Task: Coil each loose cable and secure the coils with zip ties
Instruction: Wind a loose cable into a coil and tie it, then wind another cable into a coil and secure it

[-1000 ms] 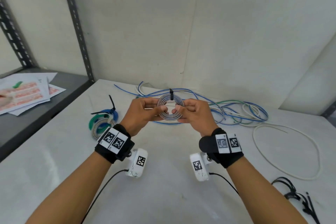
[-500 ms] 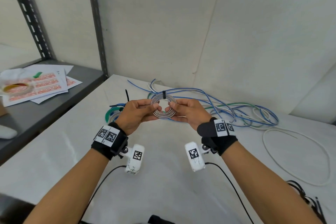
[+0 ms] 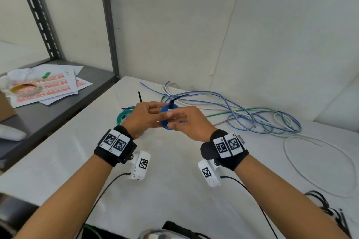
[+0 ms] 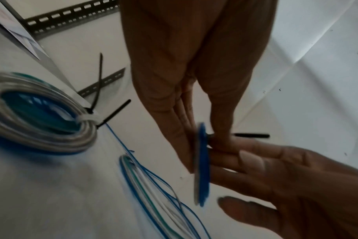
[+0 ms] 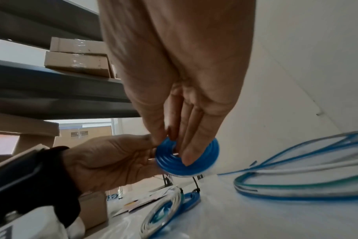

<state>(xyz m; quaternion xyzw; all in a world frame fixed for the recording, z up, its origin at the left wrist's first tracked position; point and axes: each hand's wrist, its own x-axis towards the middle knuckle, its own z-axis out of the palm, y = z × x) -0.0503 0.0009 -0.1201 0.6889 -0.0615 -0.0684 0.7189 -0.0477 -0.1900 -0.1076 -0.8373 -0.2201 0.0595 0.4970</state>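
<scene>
A small cable coil, blue on the face I see, is held upright above the white table between both hands. A black zip tie binds its top, tail pointing right. My left hand pinches the coil between thumb and fingers. My right hand lays straight fingers against the blue face; its thumb stays beside the rim. A stack of tied coils, green, white and blue, lies just left of my left hand.
A tangle of loose blue, white and green cables lies at the back right. A white cable loop lies at the right, spare black zip ties at the front right. A grey shelf at left holds papers and a tape roll.
The coil has been turned over, its grey-white face replaced by the blue one. The right hand went from pinching its rim to lying flat on it. The view shifted right.
</scene>
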